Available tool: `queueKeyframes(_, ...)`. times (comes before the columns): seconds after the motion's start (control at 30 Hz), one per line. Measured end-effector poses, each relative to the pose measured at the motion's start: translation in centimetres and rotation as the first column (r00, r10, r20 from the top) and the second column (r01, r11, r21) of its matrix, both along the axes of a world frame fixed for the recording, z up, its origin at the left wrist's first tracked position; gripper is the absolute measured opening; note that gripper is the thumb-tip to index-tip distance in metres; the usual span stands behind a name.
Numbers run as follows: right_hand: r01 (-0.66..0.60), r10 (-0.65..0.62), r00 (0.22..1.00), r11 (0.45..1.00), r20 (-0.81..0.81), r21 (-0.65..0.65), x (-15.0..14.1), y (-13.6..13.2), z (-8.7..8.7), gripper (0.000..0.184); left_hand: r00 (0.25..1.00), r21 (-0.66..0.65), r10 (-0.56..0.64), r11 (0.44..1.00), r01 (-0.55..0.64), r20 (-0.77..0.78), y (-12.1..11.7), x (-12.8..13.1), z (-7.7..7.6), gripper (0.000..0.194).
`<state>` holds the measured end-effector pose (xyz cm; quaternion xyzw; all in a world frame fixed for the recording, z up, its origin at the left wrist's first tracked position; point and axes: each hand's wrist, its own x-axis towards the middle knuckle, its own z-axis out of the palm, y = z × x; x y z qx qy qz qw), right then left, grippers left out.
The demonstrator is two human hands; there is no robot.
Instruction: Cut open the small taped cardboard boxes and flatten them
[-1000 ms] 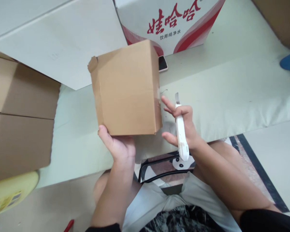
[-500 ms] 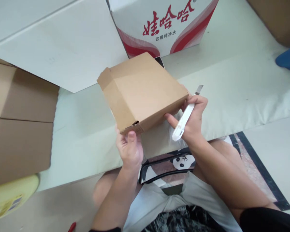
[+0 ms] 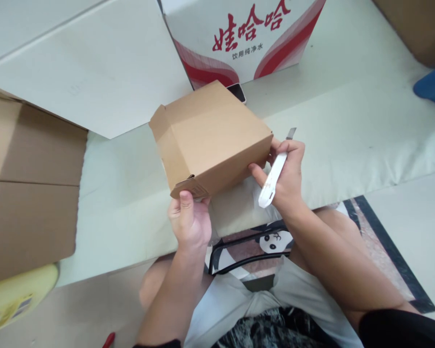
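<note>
Fingers of the left hand [image 3: 191, 220] pinch the near left corner of a brown, squarish cardboard box [image 3: 221, 133], the thumb pressed on its outer side and the others tucked mostly out of sight beneath. Fingers of the right hand [image 3: 289, 176] curl round a white plastic utility knife [image 3: 272, 181] with its metal blade [image 3: 292, 134] exposed, while the thumb and fingertips also touch the box at its right corner.

The box is held between both hands over the table [image 3: 348, 125], which is covered in pale green cloth, towards its near edge; whether its underside rests on the cloth I cannot tell. Its near side runs slantwise, rising from the left hand to the right, and the folded cardboard end flap [image 3: 172, 154] lies at the left, with a small dark gap at the near corner.

The key relation is between blade and flap: they sit at opposite ends of the box, well apart. The knife's long axis slants from the table's near edge towards its far right corner, so the blade points away from the box. The left hand is nearer the flap; the right, nearer the plain corner.
</note>
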<state>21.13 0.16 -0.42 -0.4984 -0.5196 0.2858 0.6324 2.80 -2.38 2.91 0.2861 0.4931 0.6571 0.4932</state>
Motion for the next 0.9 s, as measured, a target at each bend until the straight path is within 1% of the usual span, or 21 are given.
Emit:
queueKeyframes(0.1, 0.007, -0.007, 1.000, 1.000, 0.005, -0.001, 0.0, 0.1, -0.1, 0.049, 1.000, -0.012, -0.001, 1.000, 0.001, -0.007, 0.2, -0.5, -0.2, 0.053)
queueKeyframes(0.2, 0.011, -0.012, 1.000, 1.000, -0.004, -0.016, -0.2, 0.0, 0.3, 0.046, 1.000, -0.018, -0.004, 1.000, 0.004, -0.003, 0.5, -1.1, -0.2, 0.054)
queueKeyframes(0.33, 0.078, -0.077, 0.996, 0.997, -0.033, 0.022, -0.4, -0.5, 1.3, 0.038, 0.997, -0.049, -0.006, 0.999, 0.009, 0.074, 1.3, -2.1, 0.4, 0.055)
queueKeyframes(0.4, 0.108, -0.106, 0.993, 0.993, -0.046, 0.052, -0.3, -0.8, 1.7, 0.035, 0.994, -0.062, -0.001, 0.998, 0.007, 0.108, 1.7, -2.6, 0.7, 0.058)
queueKeyframes(0.5, 0.136, -0.133, 0.990, 0.988, -0.042, 0.069, -0.1, -1.0, 2.1, 0.035, 0.992, -0.075, -0.006, 0.997, 0.016, 0.125, 2.1, -3.2, 1.0, 0.065)
queueKeyframes(0.6, 0.154, -0.153, 0.988, 0.986, -0.028, 0.067, 0.1, -0.9, 2.1, 0.036, 0.992, -0.088, -0.010, 0.996, 0.021, 0.124, 2.2, -3.4, 0.9, 0.066)
queueKeyframes(0.8, 0.095, -0.092, 0.995, 0.993, -0.039, 0.077, 0.0, -1.1, 1.9, 0.035, 0.994, -0.060, 0.002, 0.998, 0.005, 0.113, 1.8, -2.7, 0.6, 0.059)
queueKeyframes(0.9, 0.015, -0.018, 0.999, 0.996, 0.037, 0.087, 0.2, -0.9, 1.1, 0.042, 0.992, -0.062, -0.005, 0.998, 0.012, 0.123, 1.2, -1.7, 0.5, 0.056)
